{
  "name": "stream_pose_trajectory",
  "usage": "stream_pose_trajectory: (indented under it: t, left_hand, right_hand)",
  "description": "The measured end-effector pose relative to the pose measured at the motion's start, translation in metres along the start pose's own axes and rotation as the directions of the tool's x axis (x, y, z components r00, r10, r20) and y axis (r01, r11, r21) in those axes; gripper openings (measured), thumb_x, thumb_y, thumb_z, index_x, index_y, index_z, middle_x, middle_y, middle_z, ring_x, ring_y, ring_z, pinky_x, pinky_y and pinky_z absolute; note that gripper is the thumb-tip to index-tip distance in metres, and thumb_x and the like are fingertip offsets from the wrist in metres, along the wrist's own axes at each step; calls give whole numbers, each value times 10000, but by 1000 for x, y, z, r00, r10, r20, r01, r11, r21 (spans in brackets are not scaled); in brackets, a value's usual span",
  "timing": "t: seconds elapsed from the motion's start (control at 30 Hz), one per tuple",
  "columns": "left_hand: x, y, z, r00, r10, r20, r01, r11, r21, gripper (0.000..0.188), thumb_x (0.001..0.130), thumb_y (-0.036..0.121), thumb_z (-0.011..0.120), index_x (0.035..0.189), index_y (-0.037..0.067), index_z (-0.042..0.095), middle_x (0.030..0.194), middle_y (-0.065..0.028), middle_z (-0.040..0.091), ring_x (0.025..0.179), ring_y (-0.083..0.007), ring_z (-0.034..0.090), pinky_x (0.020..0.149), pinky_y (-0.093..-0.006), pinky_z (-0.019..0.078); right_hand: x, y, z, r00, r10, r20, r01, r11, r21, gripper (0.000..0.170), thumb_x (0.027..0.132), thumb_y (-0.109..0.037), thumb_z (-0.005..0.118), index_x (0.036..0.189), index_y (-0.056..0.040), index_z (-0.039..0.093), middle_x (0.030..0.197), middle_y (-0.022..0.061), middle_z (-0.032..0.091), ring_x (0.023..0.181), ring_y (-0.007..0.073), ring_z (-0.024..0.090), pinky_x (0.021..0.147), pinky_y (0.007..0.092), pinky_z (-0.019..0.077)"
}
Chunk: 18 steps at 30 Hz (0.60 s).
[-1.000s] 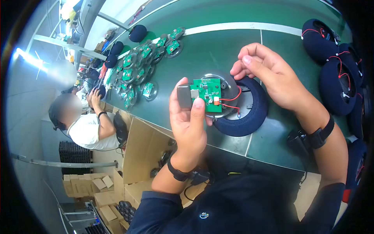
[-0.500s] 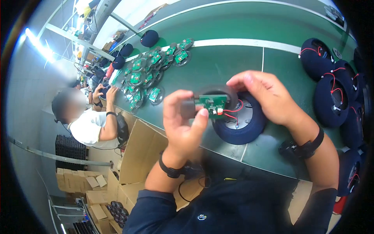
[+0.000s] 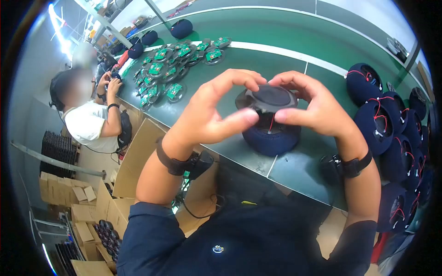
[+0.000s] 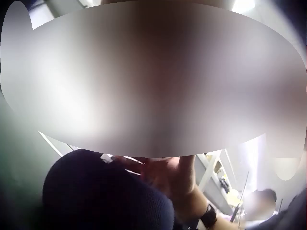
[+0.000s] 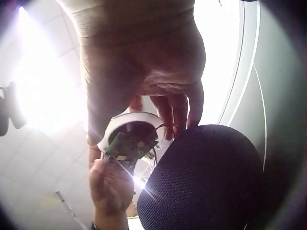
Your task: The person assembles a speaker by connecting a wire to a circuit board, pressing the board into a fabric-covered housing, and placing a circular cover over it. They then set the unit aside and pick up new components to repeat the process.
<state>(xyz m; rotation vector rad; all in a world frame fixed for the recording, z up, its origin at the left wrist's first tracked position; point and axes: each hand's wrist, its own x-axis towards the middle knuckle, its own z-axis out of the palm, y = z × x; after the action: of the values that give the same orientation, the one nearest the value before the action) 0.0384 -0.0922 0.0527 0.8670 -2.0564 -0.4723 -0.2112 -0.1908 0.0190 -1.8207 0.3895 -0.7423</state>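
Above a navy fabric-covered round housing [image 3: 271,141], a dark round cover [image 3: 272,95] is held flat side up. My left hand [image 3: 207,108] grips its left edge with thumb and fingers. On the opposite edge, my right hand [image 3: 317,106] pinches it the same way. A red wire [image 3: 272,123] runs down from the cover toward the housing. From below, the right wrist view shows a green circuit board [image 5: 128,146] on the cover's underside, beside the fabric housing [image 5: 206,177]. Blur hides most of the left wrist view.
Clear round covers with green boards [image 3: 156,69] lie piled on the green table [image 3: 248,60] at left. Several navy housings with red wires [image 3: 380,122] crowd the right side. A cardboard box [image 3: 138,158] stands at the near edge. Another person [image 3: 94,117] works at left.
The cover has been turned over, so its board now faces down. My left hand has shifted its grip to the rim, and my right hand has taken hold of the other side.
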Motion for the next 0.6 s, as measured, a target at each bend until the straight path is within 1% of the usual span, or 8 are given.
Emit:
stream_pose_trajectory:
  t: [0.03, 0.1, 0.13, 0.23, 0.27, 0.43, 0.53, 0.6]
  left_hand:
    - [-3, -2, 2, 1000, 7, -11, -7, 1000, 6, 333, 909, 80, 709, 1224, 42, 609, 1305, -205, 661, 1240, -315, 628, 1079, -423, 463]
    - [-8, -1, 12, 988, -100, -118, 135, 929, 345, 322, 923, 103, 700, 1232, 19, 662, 1298, -187, 655, 1243, -323, 615, 1065, -414, 470]
    - [-8, 3, 19, 992, -60, -108, 105, 874, 474, 333, 914, 107, 709, 1230, 2, 694, 1267, -183, 654, 1197, -355, 620, 1028, -427, 496]
    - [-13, 10, 41, 989, 5, -145, 81, 812, 578, 371, 857, 47, 720, 1224, -9, 704, 1181, -187, 649, 1073, -364, 639, 935, -428, 538]
    - [-14, 12, 47, 981, 42, -188, 77, 810, 581, 357, 841, 25, 718, 1195, -29, 708, 1095, -172, 648, 978, -347, 637, 858, -424, 540]
    - [-12, 8, 64, 948, 57, -314, 132, 827, 546, 235, 858, 21, 696, 1085, -39, 700, 959, -151, 628, 849, -336, 611, 753, -434, 512]
    - [-8, -2, 68, 925, 11, -379, 200, 835, 513, 129, 891, 51, 663, 999, -19, 665, 922, -166, 611, 855, -361, 613, 749, -442, 508]
    - [-7, -5, 68, 928, -114, -354, 279, 844, 458, 96, 921, 87, 631, 947, -5, 619, 892, -178, 598, 848, -384, 604, 745, -455, 503]
  right_hand:
    - [-3, 0, 6, 999, -38, -28, 36, 997, -71, 722, 757, -309, 933, 1344, -45, 607, 1288, 101, 664, 1208, 203, 620, 1036, 355, 479]
    - [-5, -2, 14, 975, -221, -11, 204, 918, -340, 918, 722, -330, 941, 1484, -72, 500, 1364, 184, 615, 1271, 308, 605, 1064, 428, 481]
    - [-7, -8, 18, 960, -280, 12, 256, 858, -444, 964, 704, -325, 941, 1508, -75, 472, 1366, 199, 606, 1262, 346, 597, 1067, 442, 479]
    - [-11, -24, 24, 941, -329, 83, 308, 727, -614, 1102, 660, -297, 943, 1583, -95, 375, 1357, 213, 593, 1239, 415, 573, 1062, 472, 472]
    - [-12, -27, 26, 945, -319, 77, 294, 718, -631, 1128, 656, -287, 946, 1597, -100, 354, 1346, 208, 600, 1238, 407, 578, 1060, 475, 467]
    - [-15, -35, 30, 950, -295, 106, 288, 690, -664, 1193, 646, -269, 956, 1625, -84, 301, 1254, 186, 648, 1181, 391, 614, 1043, 489, 460]
    - [-15, -35, 27, 963, -242, 121, 259, 699, -667, 1199, 652, -267, 957, 1629, -72, 289, 1240, 190, 652, 1164, 386, 627, 1048, 503, 460]
    - [-17, -38, 28, 975, -175, 133, 219, 712, -668, 1201, 654, -263, 957, 1630, -68, 285, 1253, 199, 649, 1170, 386, 631, 1055, 514, 462]
